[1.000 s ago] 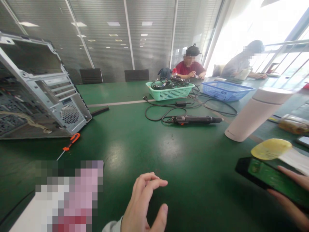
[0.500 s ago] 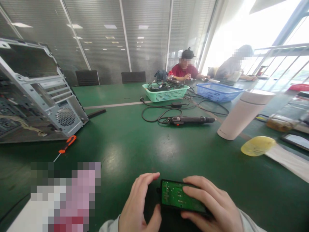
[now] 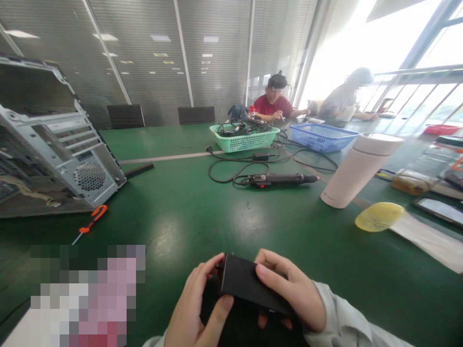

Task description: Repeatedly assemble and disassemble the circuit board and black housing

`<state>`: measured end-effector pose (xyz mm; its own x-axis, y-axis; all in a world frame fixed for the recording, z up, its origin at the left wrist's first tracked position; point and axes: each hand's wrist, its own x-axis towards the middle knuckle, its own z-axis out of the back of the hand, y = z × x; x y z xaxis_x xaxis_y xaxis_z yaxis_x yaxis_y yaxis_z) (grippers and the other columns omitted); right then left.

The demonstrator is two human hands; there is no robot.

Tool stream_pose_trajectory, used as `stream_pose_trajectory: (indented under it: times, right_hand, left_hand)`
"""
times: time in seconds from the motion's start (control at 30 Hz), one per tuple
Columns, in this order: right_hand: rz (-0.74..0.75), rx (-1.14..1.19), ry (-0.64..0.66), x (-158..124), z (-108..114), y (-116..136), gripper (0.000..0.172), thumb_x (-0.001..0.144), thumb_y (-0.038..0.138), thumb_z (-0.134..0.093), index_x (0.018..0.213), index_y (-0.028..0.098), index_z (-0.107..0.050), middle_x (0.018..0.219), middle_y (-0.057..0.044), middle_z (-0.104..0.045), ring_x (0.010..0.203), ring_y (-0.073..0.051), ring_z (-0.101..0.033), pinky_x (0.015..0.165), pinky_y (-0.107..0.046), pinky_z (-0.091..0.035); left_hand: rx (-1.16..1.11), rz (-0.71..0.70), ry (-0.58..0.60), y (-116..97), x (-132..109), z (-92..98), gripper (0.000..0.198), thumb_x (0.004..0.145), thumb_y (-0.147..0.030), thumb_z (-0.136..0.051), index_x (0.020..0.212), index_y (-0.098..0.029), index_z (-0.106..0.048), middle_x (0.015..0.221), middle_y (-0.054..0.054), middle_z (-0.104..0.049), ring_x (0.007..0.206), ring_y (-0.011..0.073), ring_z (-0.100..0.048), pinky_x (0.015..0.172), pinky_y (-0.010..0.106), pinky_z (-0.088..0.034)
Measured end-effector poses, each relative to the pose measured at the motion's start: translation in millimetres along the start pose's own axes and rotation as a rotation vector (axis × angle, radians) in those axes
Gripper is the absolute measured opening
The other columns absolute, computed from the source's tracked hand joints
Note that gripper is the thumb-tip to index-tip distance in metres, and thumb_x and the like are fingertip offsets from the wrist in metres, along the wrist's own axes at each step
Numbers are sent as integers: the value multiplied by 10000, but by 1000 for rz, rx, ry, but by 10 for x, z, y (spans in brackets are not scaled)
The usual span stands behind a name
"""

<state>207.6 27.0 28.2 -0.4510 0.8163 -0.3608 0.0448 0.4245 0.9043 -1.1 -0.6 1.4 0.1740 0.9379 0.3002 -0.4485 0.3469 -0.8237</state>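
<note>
A flat black box-like part (image 3: 249, 288) is held low in front of me, just above the green table (image 3: 202, 226). My left hand (image 3: 195, 311) grips its left end, thumb under and fingers over the top edge. My right hand (image 3: 292, 294) wraps over its right side, fingers curled around it. Its dark plain face is turned up toward me; the green circuit board side is out of sight.
An open grey computer case (image 3: 54, 149) lies at the left with an orange-handled screwdriver (image 3: 90, 222) beside it. An electric screwdriver (image 3: 282, 179) with cable, a white flask (image 3: 352, 168), a yellow lid (image 3: 379, 216), green basket (image 3: 246, 137) and blue basket (image 3: 320, 136) lie ahead. Two people sit at the far end.
My right hand brought the part from the right to the middle, my left hand took hold too, and it was turned over from its green board face to its black face.
</note>
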Motion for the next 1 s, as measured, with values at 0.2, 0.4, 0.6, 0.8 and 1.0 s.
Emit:
stream_pose_trajectory:
  times: [0.2,0.4,0.6,0.8,1.0]
  right_hand:
    - [-451,324,329,69,150,-6,579,902,665,-397,941,118,-581,675,-38,-656,450,-120,-635,328,-148,-444]
    - [-533,423,407,148,156,-63,947,945,581,178,696,105,-602,520,-26,-566,331,-98,-566,289,-153,-382]
    - [-515,469,319,109,134,-59,846,997,556,67,941,78,-629,607,-32,-614,346,-100,-576,312,-160,-393]
    - [-508,480,234,103,99,-32,733,1026,527,-42,1113,66,-605,580,-31,-619,322,-94,-548,298,-148,-370]
    - [-479,437,196,92,132,-98,614,998,577,-251,1024,90,-624,602,-20,-612,367,-86,-559,341,-149,-416]
  left_hand:
    - [-124,101,-48,64,-45,-10,388,952,-483,-504,1267,-295,-628,1257,42,-699,1196,273,-608,1078,395,-434]
    - [-145,75,-66,-7,-21,-19,370,956,-501,-489,1219,-317,-672,1231,27,-719,1138,249,-644,1027,350,-480]
    - [-148,83,-86,-39,12,-17,359,948,-507,-501,1208,-336,-680,1215,14,-730,1122,242,-654,1021,350,-487]
    - [-174,182,-119,-55,-9,-59,376,913,-559,-526,1177,-355,-699,1213,-11,-740,1186,264,-622,1123,416,-377]
    - [-205,250,-157,-47,-40,-75,409,880,-576,-560,1154,-320,-723,1224,4,-741,1232,291,-597,1159,458,-327]
